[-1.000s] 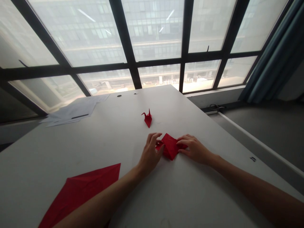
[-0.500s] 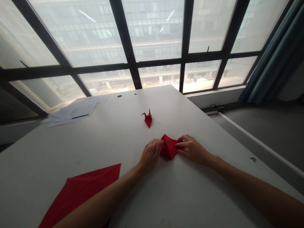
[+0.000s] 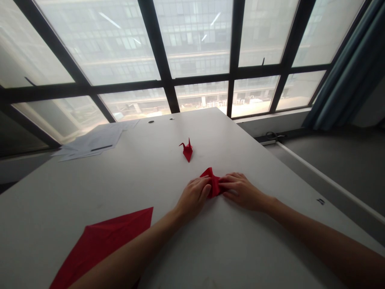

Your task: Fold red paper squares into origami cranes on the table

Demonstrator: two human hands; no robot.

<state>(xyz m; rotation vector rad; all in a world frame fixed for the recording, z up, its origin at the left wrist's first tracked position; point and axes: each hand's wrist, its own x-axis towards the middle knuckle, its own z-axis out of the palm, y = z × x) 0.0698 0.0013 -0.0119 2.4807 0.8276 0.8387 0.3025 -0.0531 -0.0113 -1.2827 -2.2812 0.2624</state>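
Observation:
Between my two hands is a small piece of folded red origami paper (image 3: 215,184), its upper point sticking up and its sides partly covered by fingers. My left hand (image 3: 195,195) is closed on the paper's left side, the thumb lying near its front. On the right side, my right hand (image 3: 240,189) pinches the paper with its fingers bent. A finished red paper crane (image 3: 187,151) stands on the table just beyond my hands. At the lower left lies a larger red paper sheet (image 3: 102,245) with creases, partly hidden under my left forearm.
The white table (image 3: 144,168) reaches to large dark-framed windows. White papers (image 3: 90,140) with a dark pen (image 3: 101,148) on them lie at the far left. A blue curtain (image 3: 345,72) hangs at the right, and a small dark mark (image 3: 320,202) shows near the right table edge.
My left hand has moved slightly right and my fingers are closer together. The folded paper between them looks narrower and more bunched. The crane and the larger sheet have stayed put.

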